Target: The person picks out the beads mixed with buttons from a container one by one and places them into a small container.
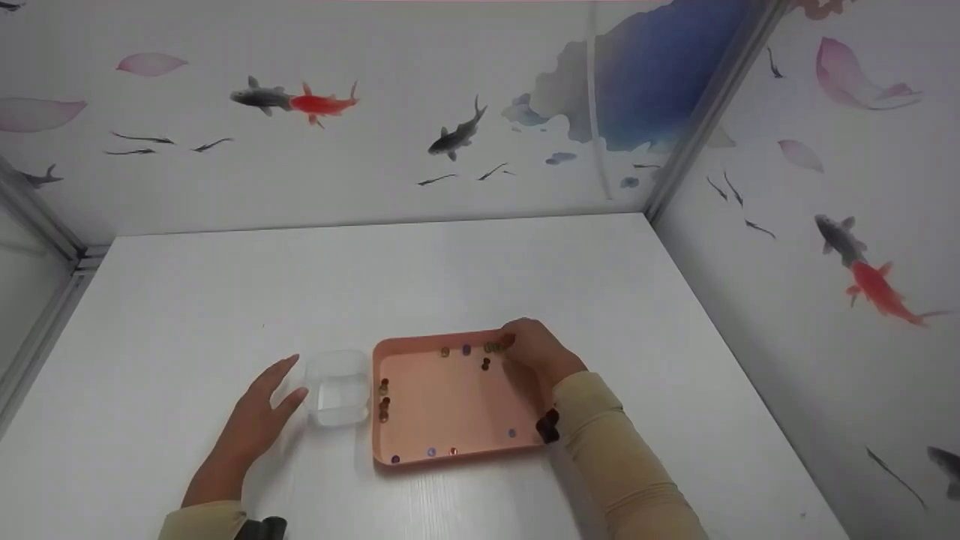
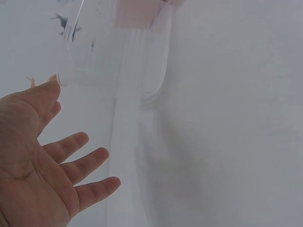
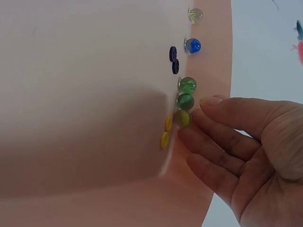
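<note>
A salmon-pink tray [image 1: 442, 397] lies on the table with marbles and small buttons along its sides. My right hand [image 1: 536, 351] reaches over its far right corner. In the right wrist view, the fingertips are close against a yellow-green marble [image 3: 182, 118], and I cannot tell whether they touch it; the thumb is apart from it. Two green marbles [image 3: 185, 101] sit beside that one, and yellow buttons [image 3: 164, 140] lie nearby. Left of the tray stands a clear plastic container [image 1: 337, 390]. My left hand [image 1: 259, 412] is beside it, fingers spread, holding nothing.
A blue marble [image 3: 193, 46], a pale marble [image 3: 195, 15] and dark buttons [image 3: 173, 54] line the tray's far side. Other small pieces lie along its left and near sides. White walls with painted fish [image 1: 322, 103] bound the table [image 1: 300, 285] behind and at right.
</note>
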The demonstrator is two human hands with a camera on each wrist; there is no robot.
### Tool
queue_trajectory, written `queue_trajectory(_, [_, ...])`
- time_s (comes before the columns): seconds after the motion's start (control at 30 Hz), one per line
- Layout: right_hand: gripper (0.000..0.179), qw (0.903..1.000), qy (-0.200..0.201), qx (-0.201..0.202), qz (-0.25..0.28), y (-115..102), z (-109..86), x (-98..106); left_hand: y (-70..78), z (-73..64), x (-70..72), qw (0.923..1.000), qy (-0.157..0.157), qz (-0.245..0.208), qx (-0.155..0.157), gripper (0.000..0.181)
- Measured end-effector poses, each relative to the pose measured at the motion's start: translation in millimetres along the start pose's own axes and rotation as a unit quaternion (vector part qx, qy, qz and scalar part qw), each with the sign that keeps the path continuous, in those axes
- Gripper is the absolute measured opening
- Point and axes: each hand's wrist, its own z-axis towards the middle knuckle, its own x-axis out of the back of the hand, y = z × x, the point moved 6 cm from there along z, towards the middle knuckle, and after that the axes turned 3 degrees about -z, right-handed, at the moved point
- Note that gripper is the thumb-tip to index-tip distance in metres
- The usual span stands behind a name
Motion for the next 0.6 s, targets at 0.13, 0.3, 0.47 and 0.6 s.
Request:
queue_trajectory(0.13, [0.032,1.0000,-0.005,-0.004,-0.003,-0.9,1.3,-1.7,0.2,-0.6,0.5,1.0000,0.004,-0.003,-0.006,0.062])
queue_trajectory(0.3, [0.034,0.9991,-0.016,-0.036,0.015,0.3,2.1,-5.5,-2.0,0.5,0.4,0.9999,0.003,-0.011,-0.006,0.064])
queue_trajectory(0.47, [0.036,0.9981,-0.022,-0.056,0.011,-0.4,2.8,-7.8,-4.0,1.7,1.1,0.9998,0.007,-0.016,-0.008,0.068])
queue_trajectory(0.6, [0.035,0.9985,-0.021,-0.050,0.000,-4.2,2.6,-7.7,-3.9,1.2,1.2,0.9999,0.006,-0.016,-0.003,0.067])
